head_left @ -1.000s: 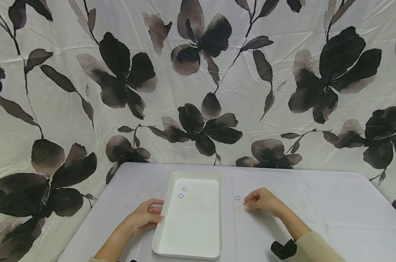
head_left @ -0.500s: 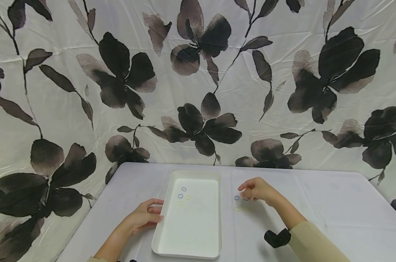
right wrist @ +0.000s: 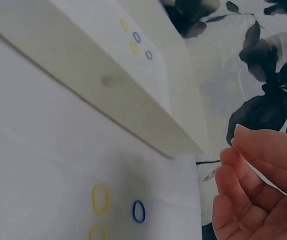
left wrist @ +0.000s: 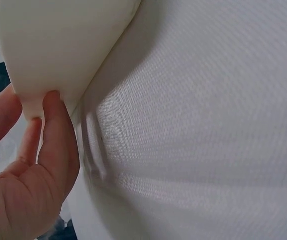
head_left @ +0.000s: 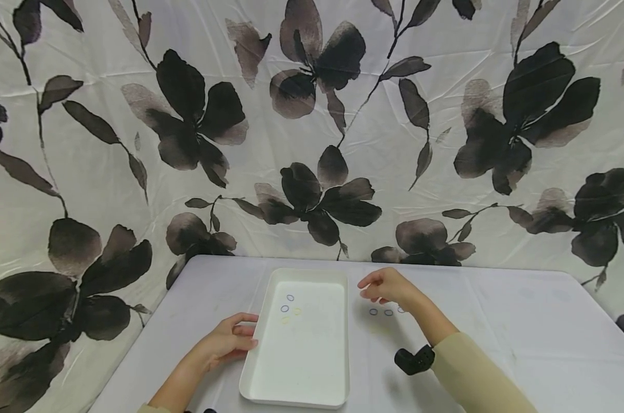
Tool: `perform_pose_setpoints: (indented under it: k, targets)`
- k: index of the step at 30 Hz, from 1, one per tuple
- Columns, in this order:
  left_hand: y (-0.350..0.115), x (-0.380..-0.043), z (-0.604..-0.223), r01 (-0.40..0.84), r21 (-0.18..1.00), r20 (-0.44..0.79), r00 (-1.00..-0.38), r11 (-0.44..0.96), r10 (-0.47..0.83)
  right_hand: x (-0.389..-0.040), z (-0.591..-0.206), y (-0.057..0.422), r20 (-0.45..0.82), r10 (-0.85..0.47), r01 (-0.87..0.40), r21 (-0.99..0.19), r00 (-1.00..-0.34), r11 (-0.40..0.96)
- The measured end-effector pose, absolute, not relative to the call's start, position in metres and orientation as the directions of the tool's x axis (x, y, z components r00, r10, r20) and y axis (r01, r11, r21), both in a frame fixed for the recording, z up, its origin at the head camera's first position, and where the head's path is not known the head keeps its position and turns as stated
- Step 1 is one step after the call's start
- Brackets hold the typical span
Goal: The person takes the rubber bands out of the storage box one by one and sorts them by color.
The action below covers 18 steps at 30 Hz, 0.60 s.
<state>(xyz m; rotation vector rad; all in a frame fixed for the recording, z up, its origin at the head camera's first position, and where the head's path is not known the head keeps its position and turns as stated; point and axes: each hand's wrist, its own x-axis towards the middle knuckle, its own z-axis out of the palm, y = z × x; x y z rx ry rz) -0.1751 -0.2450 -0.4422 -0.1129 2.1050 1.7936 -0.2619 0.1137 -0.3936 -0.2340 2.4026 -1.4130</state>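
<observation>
My left hand (head_left: 226, 339) holds the left side of a white rectangular tray (head_left: 298, 367). In the left wrist view its bent fingers (left wrist: 58, 140) meet the tray's edge. Inside the tray lie two small blue rings (head_left: 285, 309) and two yellow rings (head_left: 298, 311). My right hand (head_left: 386, 285) hovers just right of the tray's far end. Its fingers are loosely bent, and nothing shows between them in the right wrist view. Below it on the table are several thin rings, blue (right wrist: 139, 212) and yellow (right wrist: 100, 200).
A white cloth covers the table (head_left: 523, 332). Behind its far edge hangs a light curtain (head_left: 270, 143) with dark flowers. A black wrist strap piece (head_left: 415, 360) sticks out at the right sleeve (head_left: 477, 370).
The right hand has lifted from beside the rings on the table and moved away and left toward the tray. The left hand and tray have stayed in place.
</observation>
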Motion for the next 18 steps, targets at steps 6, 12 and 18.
perform_pose_setpoints:
  k: [6,12,18]
  targets:
    - [-0.246,-0.176,-0.442,-0.298,0.938,-0.332,-0.921,0.176,0.206,-0.266,-0.389,0.101,-0.215,-0.294,0.053,-0.879,-0.931,0.474]
    - [-0.246,-0.177,-0.442,-0.305,0.938,-0.335,-0.919,0.163,0.207,-0.269,-0.388,0.085,-0.209,-0.297,0.046,-0.88,-0.932,0.473]
    - [-0.245,-0.175,-0.441,-0.302,0.938,-0.331,-0.926,0.173,0.18,-0.271,-0.387,0.07,-0.206,-0.317,0.026,-0.871,-0.926,0.49]
